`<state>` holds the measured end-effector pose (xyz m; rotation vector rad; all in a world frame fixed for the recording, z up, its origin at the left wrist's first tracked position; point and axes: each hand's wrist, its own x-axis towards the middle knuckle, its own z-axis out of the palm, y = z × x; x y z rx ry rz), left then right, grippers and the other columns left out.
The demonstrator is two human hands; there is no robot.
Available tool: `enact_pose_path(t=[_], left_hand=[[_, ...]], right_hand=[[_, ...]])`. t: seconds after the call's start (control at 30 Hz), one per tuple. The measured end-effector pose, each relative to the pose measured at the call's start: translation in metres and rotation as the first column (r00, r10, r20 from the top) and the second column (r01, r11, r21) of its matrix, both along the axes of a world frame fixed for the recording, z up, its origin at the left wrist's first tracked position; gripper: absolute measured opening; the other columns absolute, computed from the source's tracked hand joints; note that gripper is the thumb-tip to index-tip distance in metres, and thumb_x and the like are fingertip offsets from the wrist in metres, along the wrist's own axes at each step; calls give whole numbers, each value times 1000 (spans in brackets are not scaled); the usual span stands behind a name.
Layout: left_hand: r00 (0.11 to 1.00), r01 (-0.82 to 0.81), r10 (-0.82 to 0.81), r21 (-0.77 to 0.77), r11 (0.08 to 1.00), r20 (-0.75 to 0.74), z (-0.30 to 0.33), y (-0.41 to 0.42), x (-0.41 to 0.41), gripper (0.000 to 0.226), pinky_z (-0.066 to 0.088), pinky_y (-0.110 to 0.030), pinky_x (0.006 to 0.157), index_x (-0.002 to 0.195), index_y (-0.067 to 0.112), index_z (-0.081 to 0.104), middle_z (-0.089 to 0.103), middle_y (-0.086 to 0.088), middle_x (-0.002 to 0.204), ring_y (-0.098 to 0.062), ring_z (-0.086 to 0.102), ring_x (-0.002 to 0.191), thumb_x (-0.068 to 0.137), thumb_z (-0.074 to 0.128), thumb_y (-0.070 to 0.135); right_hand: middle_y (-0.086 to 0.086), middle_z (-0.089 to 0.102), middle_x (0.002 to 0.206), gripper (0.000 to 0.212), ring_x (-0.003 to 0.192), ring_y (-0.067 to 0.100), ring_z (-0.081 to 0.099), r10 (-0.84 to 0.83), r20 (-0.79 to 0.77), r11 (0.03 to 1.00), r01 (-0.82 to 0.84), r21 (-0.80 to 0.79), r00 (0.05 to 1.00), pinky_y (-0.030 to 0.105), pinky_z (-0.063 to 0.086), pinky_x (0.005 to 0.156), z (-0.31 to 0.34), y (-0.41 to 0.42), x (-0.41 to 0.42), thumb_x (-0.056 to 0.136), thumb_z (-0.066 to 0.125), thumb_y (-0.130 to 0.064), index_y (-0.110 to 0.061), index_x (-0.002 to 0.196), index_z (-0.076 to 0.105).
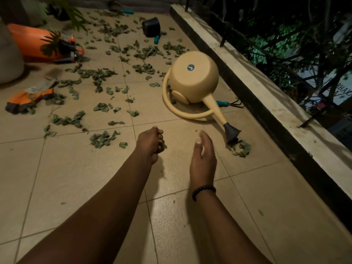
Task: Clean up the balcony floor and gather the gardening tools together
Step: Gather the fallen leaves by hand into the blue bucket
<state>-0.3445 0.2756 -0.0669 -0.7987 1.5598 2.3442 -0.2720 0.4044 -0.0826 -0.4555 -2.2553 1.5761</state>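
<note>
A yellow watering can (pixel 192 79) lies tipped on the tiled floor, its black rose (pixel 231 133) pointing toward me. Behind its spout rests a teal-handled hand rake (pixel 223 103). Dry green leaves (pixel 103 139) are scattered across the tiles. Orange gardening gloves (pixel 24 101) lie at the left. A black pot (pixel 151 26) lies on its side far back, with a teal tool handle (pixel 156 39) beside it. My left hand (pixel 150 143) hovers over the floor with fingers curled, holding nothing I can see. My right hand (pixel 202 155) is relaxed, fingers loosely extended, short of the can.
An orange pot (pixel 32 41) with a plant lies tipped at the far left beside a pale sack (pixel 9 58). A raised concrete ledge (pixel 253 79) with railing bars runs along the right. Another teal tool (pixel 125 11) lies by the back wall.
</note>
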Motion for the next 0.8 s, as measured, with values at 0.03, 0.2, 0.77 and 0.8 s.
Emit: enact_pose_path(t=[0.03,0.2,0.77,0.8], left_hand=[[1000,-21,21,5,1000,3,-3,-7,-2,32,27,-14,37,78,11,54,42,-1,61,-7,35,37,106,40,20],[997,-76,75,-12,997,-8,-10,-32,-4,31,24,-11,36,77,12,52,41,1,54,-7,30,31,104,39,17],[1000,-16,19,170,985,-11,-10,-29,-7,28,22,-15,32,80,12,47,35,0,63,-6,29,36,104,35,16],[1000,-19,20,163,987,-6,-9,-28,-6,28,22,-15,32,79,12,47,35,-1,65,-6,31,36,104,35,15]], right_hand=[[-5,40,151,44,136,12,41,-118,130,991,110,70,984,28,37,110,-19,11,5,104,40,-33,-23,146,40],[5,9,164,59,150,23,9,-121,494,898,-117,424,861,38,15,120,-94,49,23,104,37,-33,-16,156,16],[-2,63,86,19,79,9,59,140,168,989,-131,-64,976,10,46,61,-29,11,-6,90,62,-1,-18,97,64],[-3,65,88,21,81,7,61,171,66,982,-164,-91,983,7,47,65,-10,-1,-6,87,66,-1,-18,99,64]])
